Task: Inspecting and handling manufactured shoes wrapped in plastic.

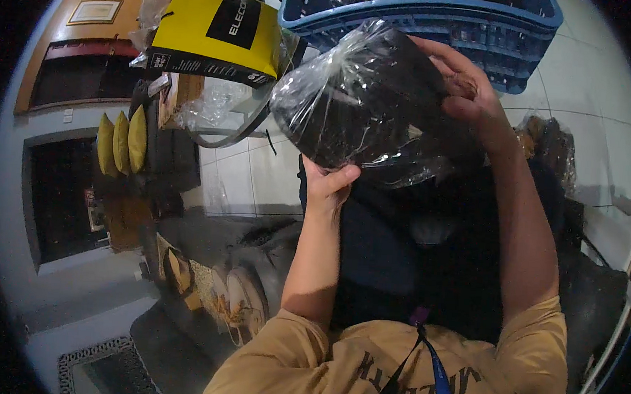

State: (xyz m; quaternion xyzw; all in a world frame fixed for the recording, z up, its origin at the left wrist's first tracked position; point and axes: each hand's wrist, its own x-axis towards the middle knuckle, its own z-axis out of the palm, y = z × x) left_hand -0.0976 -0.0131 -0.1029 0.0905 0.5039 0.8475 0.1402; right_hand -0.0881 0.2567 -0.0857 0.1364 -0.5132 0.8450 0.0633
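Between my hands is a dark, rounded item wrapped in clear, shiny plastic (349, 99); its exact kind cannot be made out. My left hand (328, 182) grips the lower edge with the thumb in front, its other fingers mostly hidden behind. At the upper right end, my right hand (467, 91) is curled, fingers bent over the dark item and plastic. The wrapping is gathered and creased near the upper left part. Just beyond the item sits a blue plastic crate (474, 38), and to its left stands a yellow and black package (196, 30).
Crumpled clear plastic (220, 106) lies below the yellow package, near a grey curved band (244, 132). More plastic-wrapped things (550, 149) rest on the tiled floor at right. Shoes (242, 300) are at lower left. Yellow cushions (122, 140) are farther left.
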